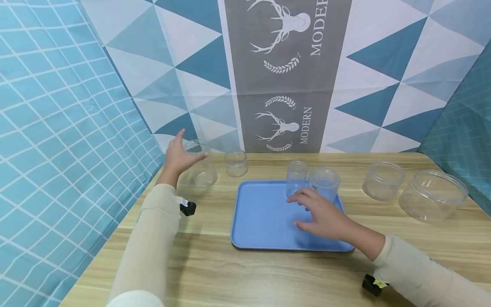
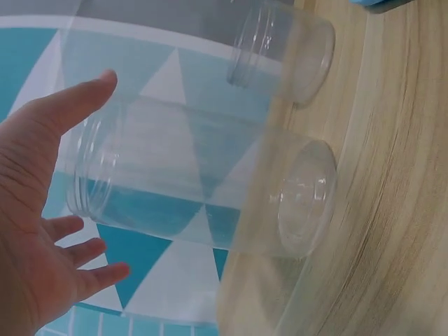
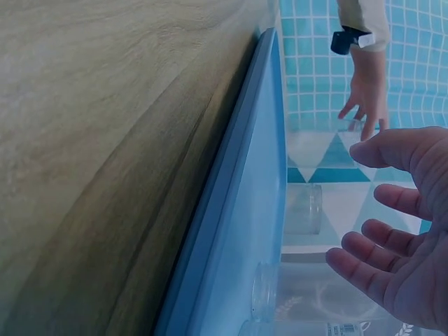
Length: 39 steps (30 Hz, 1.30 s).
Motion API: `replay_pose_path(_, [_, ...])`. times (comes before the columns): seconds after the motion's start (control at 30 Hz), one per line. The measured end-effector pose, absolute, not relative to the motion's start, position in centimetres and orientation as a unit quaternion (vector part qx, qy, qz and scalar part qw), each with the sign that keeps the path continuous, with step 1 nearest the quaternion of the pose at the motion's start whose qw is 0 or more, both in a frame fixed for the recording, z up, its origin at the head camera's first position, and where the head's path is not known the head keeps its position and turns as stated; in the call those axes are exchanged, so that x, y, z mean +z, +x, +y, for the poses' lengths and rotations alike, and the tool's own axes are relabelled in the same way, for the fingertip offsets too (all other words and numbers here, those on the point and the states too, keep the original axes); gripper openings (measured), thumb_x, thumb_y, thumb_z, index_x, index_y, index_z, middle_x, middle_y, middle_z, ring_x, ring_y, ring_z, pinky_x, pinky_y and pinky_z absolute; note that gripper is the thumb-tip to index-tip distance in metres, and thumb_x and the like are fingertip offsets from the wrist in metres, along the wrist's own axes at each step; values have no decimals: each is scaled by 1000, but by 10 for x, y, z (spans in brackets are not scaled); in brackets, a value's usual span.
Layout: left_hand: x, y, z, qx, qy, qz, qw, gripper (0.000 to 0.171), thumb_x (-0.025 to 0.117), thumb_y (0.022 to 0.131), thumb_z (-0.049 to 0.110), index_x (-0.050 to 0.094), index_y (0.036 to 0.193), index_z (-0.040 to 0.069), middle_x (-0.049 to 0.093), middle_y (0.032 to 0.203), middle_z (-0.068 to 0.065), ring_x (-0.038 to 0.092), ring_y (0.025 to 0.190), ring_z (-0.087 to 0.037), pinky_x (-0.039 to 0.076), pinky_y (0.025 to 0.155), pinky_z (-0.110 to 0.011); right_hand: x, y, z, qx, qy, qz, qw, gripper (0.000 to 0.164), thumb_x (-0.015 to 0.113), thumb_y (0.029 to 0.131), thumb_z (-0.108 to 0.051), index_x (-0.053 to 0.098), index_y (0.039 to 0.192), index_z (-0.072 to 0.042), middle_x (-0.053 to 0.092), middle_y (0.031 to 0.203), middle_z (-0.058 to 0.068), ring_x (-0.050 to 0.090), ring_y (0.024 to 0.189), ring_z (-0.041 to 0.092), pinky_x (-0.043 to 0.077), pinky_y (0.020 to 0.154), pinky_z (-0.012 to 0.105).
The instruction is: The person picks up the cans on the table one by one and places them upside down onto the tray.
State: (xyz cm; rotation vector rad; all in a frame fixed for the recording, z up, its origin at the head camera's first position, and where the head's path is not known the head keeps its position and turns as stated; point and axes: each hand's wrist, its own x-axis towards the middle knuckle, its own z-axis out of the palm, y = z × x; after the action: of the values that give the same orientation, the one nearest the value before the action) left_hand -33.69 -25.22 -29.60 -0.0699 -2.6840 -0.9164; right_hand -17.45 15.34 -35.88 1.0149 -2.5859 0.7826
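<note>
My left hand (image 1: 179,157), thumb and fingers spread apart, is at the mouth of a tall clear plastic jar (image 1: 206,175) at the table's back left. In the left wrist view the tall jar (image 2: 189,182) stands upright on the wood, its threaded rim beside the hand (image 2: 35,210); whether they touch I cannot tell. Over the blue tray (image 1: 261,219) hovers my right hand (image 1: 322,215), fingers loosely bent and holding nothing. Behind it, at the tray's back right, stand a narrow clear jar (image 1: 296,175) and a wider clear jar (image 1: 325,181) with a small label.
A small, low clear jar (image 1: 235,164) stands between the tall jar and the tray. To the tray's right are a medium clear jar (image 1: 382,183) and a large wide one (image 1: 431,198). Patterned cloth (image 1: 284,76) hangs behind the wooden table (image 1: 245,277).
</note>
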Motion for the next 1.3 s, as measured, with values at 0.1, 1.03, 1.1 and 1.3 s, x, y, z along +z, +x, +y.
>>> replay_pose_path(0.1, [-296,-341,-252,-320,-24,-937,135,116,81,74,50,9,158,15,20,157,-21,22,141,-43,27,108,-63,-359,-175,151,268,354,-887,129,48,81,76,-13,62,120,-9,56,121,4,57,106,22,53,84,38])
replay_pose_path(1.03, [-285,-345,-247,-243,-38,-968,42,105,76,76,55,28,151,0,33,149,-29,33,136,-45,34,107,-58,-358,-170,140,263,358,-892,87,61,84,75,-22,57,128,-11,49,133,11,48,122,26,50,94,43])
replay_pose_path(1.1, [-284,-345,-247,-240,-41,-969,42,104,76,77,53,28,151,-1,34,147,-29,34,134,-45,35,106,-57,-358,-170,140,263,358,-892,87,60,84,75,-22,58,127,-10,48,133,10,48,123,26,50,94,42])
replay_pose_path(1.3, [-283,-342,-247,-252,-58,-965,38,99,78,77,48,30,150,-1,38,145,-28,38,131,-44,38,104,-58,-359,-169,139,275,352,-891,83,57,84,75,-22,58,125,-10,49,133,9,49,123,26,50,95,42])
